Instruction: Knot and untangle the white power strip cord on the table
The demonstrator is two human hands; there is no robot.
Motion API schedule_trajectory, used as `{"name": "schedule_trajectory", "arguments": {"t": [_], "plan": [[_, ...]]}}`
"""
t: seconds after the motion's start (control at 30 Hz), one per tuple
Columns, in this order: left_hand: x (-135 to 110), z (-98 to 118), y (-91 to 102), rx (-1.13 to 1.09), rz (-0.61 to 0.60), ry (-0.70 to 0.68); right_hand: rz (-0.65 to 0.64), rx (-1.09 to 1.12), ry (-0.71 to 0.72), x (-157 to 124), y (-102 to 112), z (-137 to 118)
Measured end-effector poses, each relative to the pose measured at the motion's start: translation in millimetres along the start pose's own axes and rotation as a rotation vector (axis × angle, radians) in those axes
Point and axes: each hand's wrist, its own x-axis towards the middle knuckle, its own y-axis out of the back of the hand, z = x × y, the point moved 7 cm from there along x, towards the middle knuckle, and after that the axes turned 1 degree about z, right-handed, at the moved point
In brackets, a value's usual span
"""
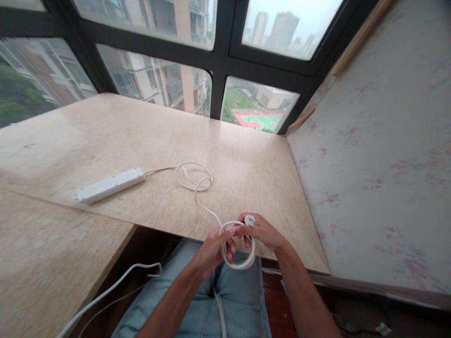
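Note:
A white power strip (111,185) lies on the beige stone sill (148,136). Its white cable (197,185) makes a loose loop on the sill, then runs toward me. At the sill's near edge both hands hold a small coil of that cable (243,260). My left hand (213,251) is closed around the coil's left side. My right hand (262,232) pinches the coil's top, with the white plug (250,219) sticking up between its fingers.
Dark-framed windows (225,61) run along the far edge of the sill. A pale floral wall (380,155) closes off the right side. Another white cord (116,284) hangs below the left counter (45,263). My jeans-clad lap (211,300) is under the hands.

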Motion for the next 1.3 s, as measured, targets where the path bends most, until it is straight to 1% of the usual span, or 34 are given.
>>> {"name": "schedule_trajectory", "arguments": {"t": [0.1,0.17,0.23,0.3,0.4,0.47,0.6,0.73,0.87,0.97,1.07,1.17,1.23,1.3], "plan": [[3.2,-1.7,5.1,-0.137,0.024,-0.006,-0.018,-0.041,-0.013,4.2,1.6,-0.3],[5.6,-3.0,5.4,-0.255,-0.008,0.005,0.002,0.012,-0.027,6.4,2.8,3.5],[7.3,-3.6,3.8,-0.35,-0.061,0.013,0.057,0.096,-0.03,8.3,5.3,8.2],[8.4,-3.2,3.9,-0.406,-0.079,-0.002,0.137,0.174,-0.018,9.9,10.0,12.7],[9.4,-2.3,6.0,-0.435,-0.052,-0.043,0.265,0.233,0.009,11.2,20.7,18.9],[9.9,-1.6,6.4,-0.449,-0.03,-0.062,0.332,0.217,0.016,11.3,27.9,22.6],[10.8,-1.5,10.3,-0.407,0.07,-0.07,0.37,0.09,0.014,10.5,35.2,26.5],[10.2,2.7,19.1,-0.299,0.187,-0.091,0.412,-0.044,0.081,8.5,37.7,23.1],[10.0,10.3,26.7,-0.234,0.281,-0.133,0.522,-0.154,0.197,5.2,37.7,22.1],[9.9,14.8,29.5,-0.212,0.341,-0.158,0.609,-0.195,0.245,1.9,36.5,29.8],[9.1,18.6,30.9,-0.194,0.38,-0.176,0.666,-0.211,0.297,-1.9,36.9,35.4],[8.1,22.4,31.4,-0.164,0.383,-0.172,0.718,-0.256,0.388,-6.6,39.6,25.4],[7.9,24.9,30.8,-0.135,0.368,-0.153,0.737,-0.318,0.471,-8.7,38.8,7.1],[7.7,28.6,28.6,-0.091,0.336,-0.135,0.717,-0.4,0.583,-8.8,32.1,-19.3]]}}
